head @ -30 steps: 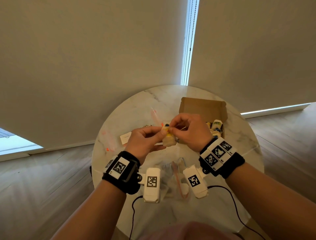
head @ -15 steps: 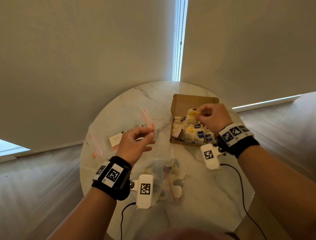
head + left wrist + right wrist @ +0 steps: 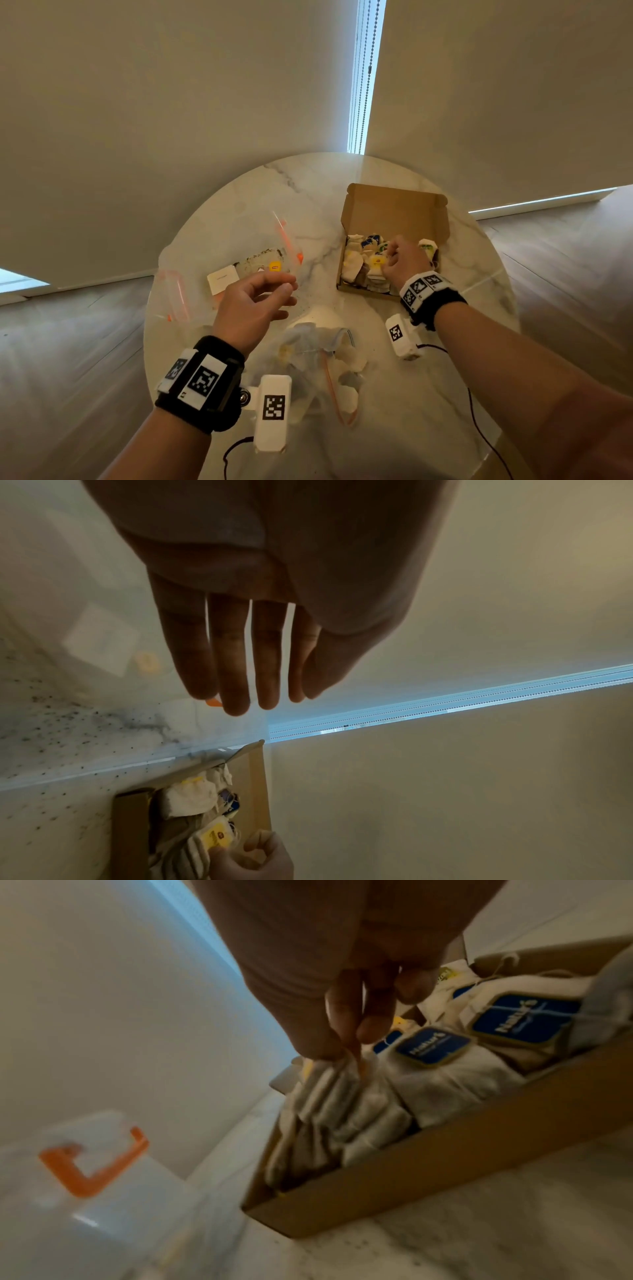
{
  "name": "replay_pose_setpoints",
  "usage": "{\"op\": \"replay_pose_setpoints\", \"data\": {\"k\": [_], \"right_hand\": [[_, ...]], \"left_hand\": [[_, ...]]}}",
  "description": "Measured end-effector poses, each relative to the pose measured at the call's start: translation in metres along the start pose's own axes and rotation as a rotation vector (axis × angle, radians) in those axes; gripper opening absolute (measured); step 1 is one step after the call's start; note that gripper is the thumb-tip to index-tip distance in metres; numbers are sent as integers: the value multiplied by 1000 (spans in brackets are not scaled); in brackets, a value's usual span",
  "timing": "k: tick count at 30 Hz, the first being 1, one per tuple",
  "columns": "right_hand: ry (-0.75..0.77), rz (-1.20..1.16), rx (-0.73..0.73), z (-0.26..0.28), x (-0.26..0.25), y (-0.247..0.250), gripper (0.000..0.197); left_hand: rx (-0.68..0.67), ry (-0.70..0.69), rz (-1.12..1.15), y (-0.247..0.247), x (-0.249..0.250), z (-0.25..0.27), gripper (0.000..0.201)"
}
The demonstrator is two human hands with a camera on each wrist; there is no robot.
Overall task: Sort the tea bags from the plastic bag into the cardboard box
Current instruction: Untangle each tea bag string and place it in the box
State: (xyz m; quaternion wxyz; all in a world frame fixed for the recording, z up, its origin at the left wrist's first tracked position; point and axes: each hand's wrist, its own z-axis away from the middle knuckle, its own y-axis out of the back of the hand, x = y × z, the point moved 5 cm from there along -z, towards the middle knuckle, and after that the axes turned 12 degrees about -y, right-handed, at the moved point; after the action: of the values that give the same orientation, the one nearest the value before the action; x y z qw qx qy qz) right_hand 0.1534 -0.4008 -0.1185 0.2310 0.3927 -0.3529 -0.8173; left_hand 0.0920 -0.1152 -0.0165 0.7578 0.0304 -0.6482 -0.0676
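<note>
Right hand [image 3: 402,262] pinches a tea bag [image 3: 329,1091] into the box [image 3: 363,291]; left hand [image 3: 253,305] hangs wide, empty. Next, release.

A round table [image 3: 428,404] with a white marble top, veined in grey, stands close to a wall of pale beige roller blinds [image 3: 171,120]. Two wide blinds hang side by side; between them runs a narrow vertical gap [image 3: 363,75] where bluish daylight comes through, and a beaded pull chain [image 3: 371,51] hangs in that gap. Thin strips of daylight also show below the blinds' lower edges, one at the far left [image 3: 20,281] and one at the right [image 3: 537,202]. The floor [image 3: 75,359] is light wood in long planks, seen on both sides of the table. The light is soft and even, without hard shadows.
</note>
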Motion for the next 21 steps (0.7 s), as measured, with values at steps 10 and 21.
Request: {"op": "replay_pose_setpoints", "data": {"k": [10,21], "right_hand": [[172,489,12,-4,5,-10,30],[209,479,91,17,1,2,33]], "left_hand": [[32,19,-3,5,-8,0,13],[42,-2,-27,15,-4,9,13]]}}
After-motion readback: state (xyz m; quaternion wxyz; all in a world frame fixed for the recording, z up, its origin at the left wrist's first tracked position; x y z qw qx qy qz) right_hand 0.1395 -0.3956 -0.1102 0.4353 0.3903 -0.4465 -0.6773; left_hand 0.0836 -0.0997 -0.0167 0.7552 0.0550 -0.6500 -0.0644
